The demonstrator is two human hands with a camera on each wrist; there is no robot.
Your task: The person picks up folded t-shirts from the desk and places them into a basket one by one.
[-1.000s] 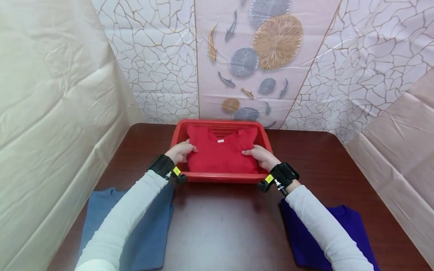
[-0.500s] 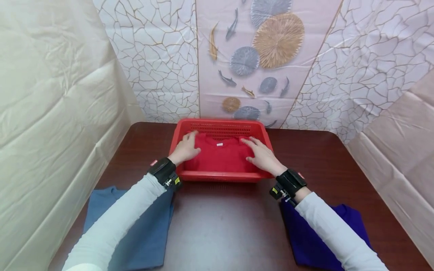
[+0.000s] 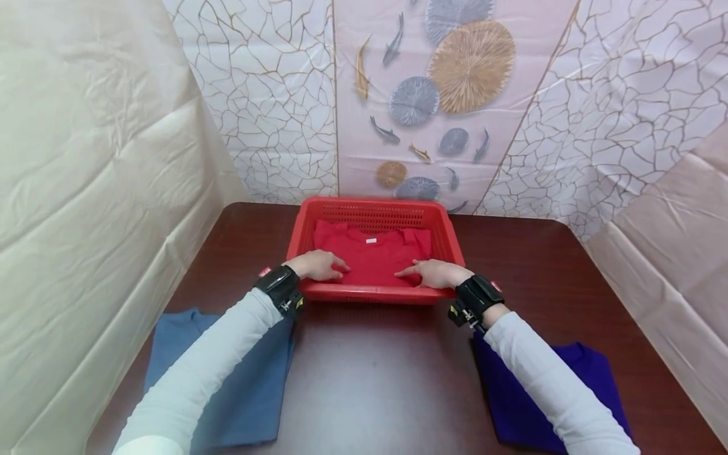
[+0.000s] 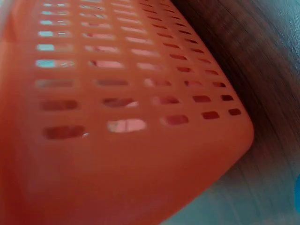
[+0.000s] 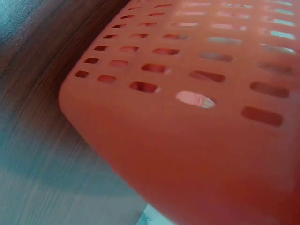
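Lying low in the red basket (image 3: 372, 294), the red shirt (image 3: 372, 258) is out of your side grips now. A second ago you pinched it at both sides, higher against the basket's walls; then your hands came off, spread, and have since dropped to its near corners. Judgement: the basket bears the shirt's weight, and you look to be pressing or smoothing, no longer carrying.

Fingers: your left hand (image 3: 318, 265) reaches over the near left corner, your right hand (image 3: 438, 274) over the near right, index fingers extended inward on the cloth. No pinch seen on either side; the lower fingers are partly hidden behind the rim. In the right wrist view, a fingertip (image 5: 191, 99) shows through the basket's slotted wall (image 5: 140, 126).

Shirt: folded, neckline toward the basket's far side, small white tag (image 3: 371, 241) up at the collar. Roughly flat, a few soft creases; some slotted far wall shows above it.

Placement: basket at the middle of the table's (image 3: 352, 373) far edge. Blue garment (image 3: 253, 392) toward the near left corner, dark blue garment (image 3: 593, 382) toward the near right, each partly under your sleeves in view.
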